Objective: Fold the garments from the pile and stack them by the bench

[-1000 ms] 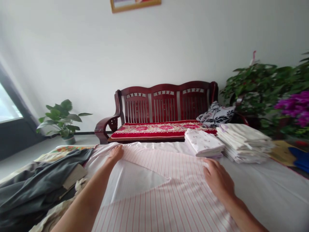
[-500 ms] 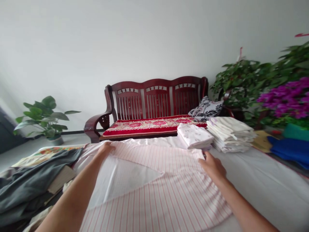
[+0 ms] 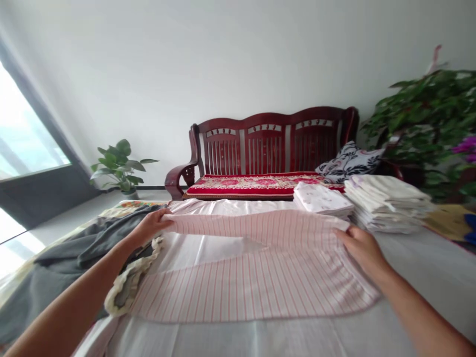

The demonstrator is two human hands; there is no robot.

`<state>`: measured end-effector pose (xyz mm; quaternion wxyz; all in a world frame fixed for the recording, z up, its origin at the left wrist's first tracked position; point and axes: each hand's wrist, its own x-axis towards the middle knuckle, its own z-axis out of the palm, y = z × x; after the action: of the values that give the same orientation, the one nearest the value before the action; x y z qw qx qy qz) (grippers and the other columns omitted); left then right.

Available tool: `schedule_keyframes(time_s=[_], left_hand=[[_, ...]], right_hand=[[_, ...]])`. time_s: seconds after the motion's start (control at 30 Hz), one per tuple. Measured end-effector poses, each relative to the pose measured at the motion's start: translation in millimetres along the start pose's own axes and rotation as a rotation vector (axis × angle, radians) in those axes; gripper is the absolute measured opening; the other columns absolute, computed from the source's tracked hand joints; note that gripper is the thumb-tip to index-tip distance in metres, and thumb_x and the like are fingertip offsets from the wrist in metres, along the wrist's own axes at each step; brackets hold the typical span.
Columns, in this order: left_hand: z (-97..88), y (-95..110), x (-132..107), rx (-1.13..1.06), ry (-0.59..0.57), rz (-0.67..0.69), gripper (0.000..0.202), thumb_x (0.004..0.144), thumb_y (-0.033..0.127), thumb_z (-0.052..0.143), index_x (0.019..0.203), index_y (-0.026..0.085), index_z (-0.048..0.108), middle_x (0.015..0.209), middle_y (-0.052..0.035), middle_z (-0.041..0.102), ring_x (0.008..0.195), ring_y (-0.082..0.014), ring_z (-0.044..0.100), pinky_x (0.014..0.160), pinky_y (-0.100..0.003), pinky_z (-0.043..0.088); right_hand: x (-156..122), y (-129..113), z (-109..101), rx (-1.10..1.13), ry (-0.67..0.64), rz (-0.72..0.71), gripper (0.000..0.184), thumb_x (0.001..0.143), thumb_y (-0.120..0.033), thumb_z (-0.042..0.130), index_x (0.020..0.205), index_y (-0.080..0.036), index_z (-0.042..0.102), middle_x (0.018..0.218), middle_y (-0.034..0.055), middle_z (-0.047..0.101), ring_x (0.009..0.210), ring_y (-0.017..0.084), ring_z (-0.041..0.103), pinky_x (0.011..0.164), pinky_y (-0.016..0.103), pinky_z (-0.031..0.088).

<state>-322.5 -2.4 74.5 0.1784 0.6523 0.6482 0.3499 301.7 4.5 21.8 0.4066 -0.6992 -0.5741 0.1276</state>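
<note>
Pale pink striped trousers lie sideways on a white cloth, with the gathered waist at the right and the legs running left. My left hand is closed on the end of the far leg. My right hand pinches the far corner of the waist. Between my hands the far leg is stretched and slightly raised. The near leg rests flat on the cloth, a gap of white showing between the two legs.
Folded white clothes and a taller folded stack stand beyond my right hand. Dark grey clothing and a cream ruffled edge lie at left. Behind are a wooden bench, a patterned cushion and potted plants.
My view has turned left, so the scene sits further right. Both hands keep hold of the trousers; the far leg is pulled straighter, and the near leg now shows whole.
</note>
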Motion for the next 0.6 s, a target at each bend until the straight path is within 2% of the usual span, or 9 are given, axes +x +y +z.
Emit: schedule_keyframes(time_s=[0.07,0.13,0.3,0.43,0.6], left_hand=[[-8.5,-5,-29,0.064,-0.002,0.024,0.034,0.066,0.048,0.065,0.084,0.020,0.066,0.071,0.0005,0.062,0.067,-0.0169,0.055,0.063,-0.025,0.046],[-13.4,-10,-58,0.126,-0.012,0.046,0.029,0.070,0.045,0.064,0.085,0.020,0.066,0.075,-0.0004,0.064,0.069,-0.0174,0.056,0.067,-0.026,0.048],[-12.2,-14,-121,0.242,-0.022,0.119,0.015,0.071,0.028,0.058,0.082,0.022,0.067,0.093,-0.0041,0.071,0.092,-0.0228,0.061,0.087,-0.032,0.049],[-5.9,-9,-156,0.405,-0.077,0.222,0.024,0.066,0.009,0.050,0.079,0.024,0.064,0.093,-0.0032,0.071,0.096,-0.0218,0.061,0.088,-0.030,0.047],[-1.8,-6,-182,0.574,-0.158,0.285,0.025,0.072,0.008,0.049,0.078,0.027,0.065,0.096,-0.0037,0.072,0.097,-0.0234,0.062,0.088,-0.031,0.047]], right_hand=[[-7,-2,-6,0.257,-0.083,0.031,0.041,0.082,-0.042,0.054,0.108,-0.013,0.068,0.102,0.0143,0.075,0.093,0.028,0.067,0.073,0.031,0.049],[-17,-4,-13,0.393,-0.139,0.039,0.040,0.074,-0.036,0.059,0.106,-0.016,0.069,0.111,0.0143,0.074,0.099,0.029,0.066,0.075,0.032,0.050],[-41,3,-26,0.355,-0.230,0.043,0.029,0.062,-0.022,0.059,0.085,-0.024,0.077,0.110,0.0105,0.076,0.112,0.030,0.065,0.102,0.035,0.043],[-48,14,-29,0.350,-0.258,0.050,0.024,0.060,-0.025,0.061,0.077,-0.027,0.077,0.107,0.0119,0.076,0.111,0.033,0.066,0.107,0.041,0.041],[-47,30,-29,0.342,-0.276,-0.019,0.022,0.050,-0.022,0.061,0.066,-0.027,0.076,0.109,0.0162,0.076,0.114,0.035,0.065,0.109,0.044,0.040]])
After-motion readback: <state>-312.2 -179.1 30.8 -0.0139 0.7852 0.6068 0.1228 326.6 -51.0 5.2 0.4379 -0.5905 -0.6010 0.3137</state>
